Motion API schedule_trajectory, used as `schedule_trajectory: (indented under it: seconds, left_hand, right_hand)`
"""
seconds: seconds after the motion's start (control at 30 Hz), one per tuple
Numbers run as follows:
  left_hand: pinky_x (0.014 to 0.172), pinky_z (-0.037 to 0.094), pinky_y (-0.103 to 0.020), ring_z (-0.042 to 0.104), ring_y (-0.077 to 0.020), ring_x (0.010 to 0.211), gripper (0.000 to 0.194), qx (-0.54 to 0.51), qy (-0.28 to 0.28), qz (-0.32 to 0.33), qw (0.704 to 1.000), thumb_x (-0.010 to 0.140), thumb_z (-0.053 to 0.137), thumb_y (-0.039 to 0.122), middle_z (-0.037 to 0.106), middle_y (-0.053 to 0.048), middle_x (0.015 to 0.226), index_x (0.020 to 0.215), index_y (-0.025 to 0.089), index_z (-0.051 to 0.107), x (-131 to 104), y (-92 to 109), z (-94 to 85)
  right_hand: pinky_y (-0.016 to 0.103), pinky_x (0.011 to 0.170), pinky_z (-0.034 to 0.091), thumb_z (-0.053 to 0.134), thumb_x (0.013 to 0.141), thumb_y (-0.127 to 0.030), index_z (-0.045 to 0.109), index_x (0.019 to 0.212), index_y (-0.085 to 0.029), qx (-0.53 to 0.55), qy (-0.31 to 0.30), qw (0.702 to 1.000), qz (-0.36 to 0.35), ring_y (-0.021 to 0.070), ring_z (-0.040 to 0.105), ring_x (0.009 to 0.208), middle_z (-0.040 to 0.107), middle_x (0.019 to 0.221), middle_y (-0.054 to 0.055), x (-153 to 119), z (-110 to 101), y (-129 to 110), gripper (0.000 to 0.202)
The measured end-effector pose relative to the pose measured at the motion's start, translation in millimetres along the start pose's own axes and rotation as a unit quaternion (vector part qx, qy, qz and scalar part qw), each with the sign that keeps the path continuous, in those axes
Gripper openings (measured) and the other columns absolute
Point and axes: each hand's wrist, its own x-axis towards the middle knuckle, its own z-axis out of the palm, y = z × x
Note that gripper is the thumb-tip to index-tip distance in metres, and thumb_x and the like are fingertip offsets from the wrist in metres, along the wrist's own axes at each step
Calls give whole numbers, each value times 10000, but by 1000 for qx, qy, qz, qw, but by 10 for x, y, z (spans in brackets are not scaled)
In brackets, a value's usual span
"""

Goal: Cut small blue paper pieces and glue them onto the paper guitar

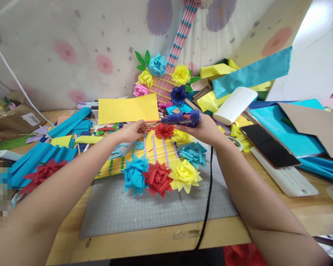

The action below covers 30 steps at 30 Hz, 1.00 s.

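My right hand (201, 129) is closed round a blue glue gun (181, 118), whose nozzle points left towards my left hand (137, 129). The fingers of my left hand are pinched together at the upper left edge of a yellow paper guitar (152, 151); what they hold is too small to make out. Paper flowers ring the guitar body: a blue flower (135, 175), a red flower (158, 178) and a yellow flower (184, 175) along the near edge, with more behind. The guitar lies on a grey cutting mat (155, 214). A black cord (208, 203) hangs from the gun.
Behind stands a pink paper guitar (162, 85) with flowers. Yellow card (127, 109) and scraps lie at the back. To the right are a phone (270, 146), a white device (285, 173) and blue sheets (283, 125). Blue crepe paper (30, 162) and a loose red flower (46, 173) lie left.
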Motion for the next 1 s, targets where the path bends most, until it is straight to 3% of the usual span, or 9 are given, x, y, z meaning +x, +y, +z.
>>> schedule_trajectory:
  seconds: [0.57, 0.83, 1.0]
  left_hand:
    - [702, 481, -314, 616, -198, 886, 469, -27, 11, 7, 1000, 570, 559, 113, 644, -93, 1031, 1020, 188, 449, -48, -19, 32]
    - [664, 479, -296, 639, -204, 860, 473, -41, 10, -62, 997, 549, 538, 50, 638, -73, 937, 995, 180, 449, -76, 4, -11]
    - [673, 472, -278, 642, -197, 842, 413, -2, 47, -97, 994, 598, 602, 110, 658, -48, 880, 986, 180, 478, -74, 89, -5]
  right_hand:
    - [280, 565, 400, 647, 710, -538, 693, 861, -188, -2, 1, 1000, 1, 174, 558, 634, 644, 705, 24, 2, -3, 2, 384]
    - [275, 551, 398, 645, 709, -551, 701, 889, -183, 1, 3, 1000, -6, 174, 560, 631, 652, 720, 29, 6, 7, 12, 413]
    - [274, 549, 399, 641, 708, -560, 701, 878, -185, 3, 3, 1000, -10, 172, 559, 625, 653, 715, 28, 7, 13, 17, 416]
